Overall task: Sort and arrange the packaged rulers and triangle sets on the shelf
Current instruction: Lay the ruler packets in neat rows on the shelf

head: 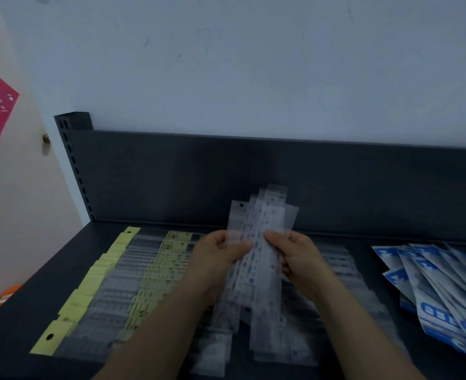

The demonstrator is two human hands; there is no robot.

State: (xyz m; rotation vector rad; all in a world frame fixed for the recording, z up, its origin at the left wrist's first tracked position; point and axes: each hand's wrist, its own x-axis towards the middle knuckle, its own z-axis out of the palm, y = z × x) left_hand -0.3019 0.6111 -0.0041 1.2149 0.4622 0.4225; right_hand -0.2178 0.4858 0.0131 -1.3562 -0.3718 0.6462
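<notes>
We are gripping a fanned bundle of clear-sleeved rulers (256,250) in both the left hand (221,259) and right hand (292,259), above the shelf (20,333) middle. The slick sleeves are splaying, so some may slip out onto the sorted rows below.

clear ruler pkts (263,215) fanned, upright, centre | yellow-tag pkts (100,272) overlapped rows, left | blue pkts (435,278) heap, right
</notes>
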